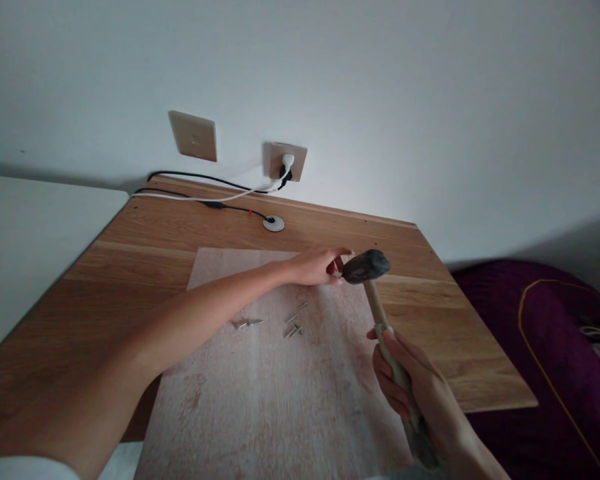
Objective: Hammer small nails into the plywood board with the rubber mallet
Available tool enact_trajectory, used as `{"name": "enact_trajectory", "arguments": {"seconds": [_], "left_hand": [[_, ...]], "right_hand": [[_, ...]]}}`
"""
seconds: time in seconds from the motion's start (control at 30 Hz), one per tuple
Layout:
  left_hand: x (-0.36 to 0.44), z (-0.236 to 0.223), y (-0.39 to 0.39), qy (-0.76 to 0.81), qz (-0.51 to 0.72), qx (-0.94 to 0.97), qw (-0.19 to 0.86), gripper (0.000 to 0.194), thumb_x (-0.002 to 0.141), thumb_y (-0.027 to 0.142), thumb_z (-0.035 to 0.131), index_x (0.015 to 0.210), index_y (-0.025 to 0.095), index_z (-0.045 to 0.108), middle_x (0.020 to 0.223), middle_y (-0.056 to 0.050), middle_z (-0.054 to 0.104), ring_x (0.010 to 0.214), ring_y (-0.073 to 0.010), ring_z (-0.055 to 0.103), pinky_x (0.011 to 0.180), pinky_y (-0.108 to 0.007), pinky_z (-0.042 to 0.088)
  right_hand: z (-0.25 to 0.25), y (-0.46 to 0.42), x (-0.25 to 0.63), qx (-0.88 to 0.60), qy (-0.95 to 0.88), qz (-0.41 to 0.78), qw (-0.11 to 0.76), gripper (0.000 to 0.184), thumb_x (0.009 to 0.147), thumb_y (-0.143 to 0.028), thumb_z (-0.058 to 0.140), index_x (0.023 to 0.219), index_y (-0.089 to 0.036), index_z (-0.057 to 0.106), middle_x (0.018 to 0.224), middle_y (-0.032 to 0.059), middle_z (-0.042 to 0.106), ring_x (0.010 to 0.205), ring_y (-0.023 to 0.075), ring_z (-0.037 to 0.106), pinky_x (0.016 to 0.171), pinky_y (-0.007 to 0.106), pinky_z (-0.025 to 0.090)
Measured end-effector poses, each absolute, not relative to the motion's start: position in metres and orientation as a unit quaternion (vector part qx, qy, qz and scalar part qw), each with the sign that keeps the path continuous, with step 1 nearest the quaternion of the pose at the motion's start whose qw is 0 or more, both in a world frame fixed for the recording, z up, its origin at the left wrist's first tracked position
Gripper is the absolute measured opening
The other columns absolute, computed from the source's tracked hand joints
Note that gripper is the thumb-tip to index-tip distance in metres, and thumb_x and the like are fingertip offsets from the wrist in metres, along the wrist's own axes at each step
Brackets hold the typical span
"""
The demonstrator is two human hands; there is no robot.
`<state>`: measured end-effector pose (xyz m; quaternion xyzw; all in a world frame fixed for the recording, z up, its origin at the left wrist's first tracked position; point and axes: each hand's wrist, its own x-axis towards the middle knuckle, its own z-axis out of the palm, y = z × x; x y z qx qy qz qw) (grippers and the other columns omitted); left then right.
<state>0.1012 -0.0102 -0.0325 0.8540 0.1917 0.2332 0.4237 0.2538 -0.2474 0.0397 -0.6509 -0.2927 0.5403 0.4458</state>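
Observation:
My right hand (410, 383) is wrapped around the wooden handle of a rubber mallet (366, 267). Its dark head is raised just to the right of my left hand (316, 267). At the far right edge of a pale wood-grain board (260, 407), the fingers of my left hand pinch together. A small light glint shows between them, too tiny to name. Below that hand several loose metal screws or nails (295, 330) lie on the board, and a few more metal fasteners (249, 324) are by my left forearm.
The board rests on a brown wooden desk (455, 333). Behind it, white and black cables (205, 198) run to a wall socket (300, 163); a round cable grommet (274, 224) is set in the desk. Purple fabric (570, 373) lies to the right, a white surface (40, 240) to the left.

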Motion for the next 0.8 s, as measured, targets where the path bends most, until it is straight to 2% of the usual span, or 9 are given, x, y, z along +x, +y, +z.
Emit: {"name": "enact_trajectory", "arguments": {"seconds": [0.13,0.33,0.43,0.6,0.8], "left_hand": [[0.1,-0.033,-0.01,0.183,0.232,0.853,0.43,0.071,0.087,0.015,0.078,0.154,0.012,0.053,0.109,-0.01,0.079,0.089,-0.0164,0.071,0.082,-0.027,0.053],[0.101,-0.034,-0.012,0.192,0.247,0.849,0.426,0.065,0.089,0.01,0.074,0.151,0.016,0.056,0.106,-0.008,0.079,0.086,-0.0151,0.07,0.081,-0.027,0.052],[0.101,-0.032,-0.011,0.19,0.25,0.851,0.421,0.061,0.089,0.009,0.073,0.148,0.016,0.058,0.104,-0.007,0.079,0.086,-0.0149,0.07,0.081,-0.027,0.052],[0.102,-0.032,-0.012,0.188,0.246,0.855,0.416,0.059,0.089,0.011,0.074,0.147,0.015,0.059,0.1,-0.006,0.079,0.083,-0.0146,0.069,0.08,-0.026,0.052],[0.102,-0.033,-0.013,0.192,0.251,0.856,0.409,0.052,0.091,0.011,0.069,0.142,0.018,0.061,0.1,-0.005,0.079,0.084,-0.0154,0.069,0.08,-0.027,0.05]], "right_hand": [[0.058,-0.251,0.261,-0.649,-0.292,0.505,0.487,0.043,0.092,-0.063,0.076,0.103,-0.023,0.068,0.062,-0.0091,0.049,0.036,0.0006,0.03,0.032,0.012,0.028],[0.099,-0.262,0.264,-0.623,-0.312,0.449,0.559,0.031,0.094,-0.058,0.073,0.105,-0.03,0.069,0.062,-0.005,0.05,0.038,0.0077,0.038,0.033,0.019,0.029],[0.094,-0.262,0.262,-0.628,-0.314,0.468,0.536,0.033,0.096,-0.061,0.07,0.106,-0.029,0.067,0.064,-0.0048,0.052,0.039,0.0062,0.037,0.035,0.018,0.027],[0.064,-0.255,0.254,-0.657,-0.302,0.509,0.467,0.044,0.093,-0.064,0.075,0.104,-0.023,0.064,0.063,-0.0095,0.048,0.039,0.0004,0.026,0.035,0.012,0.025],[0.047,-0.25,0.254,-0.673,-0.311,0.516,0.429,0.049,0.09,-0.067,0.076,0.104,-0.022,0.061,0.062,-0.0111,0.049,0.038,-0.0003,0.026,0.033,0.011,0.026]]}}
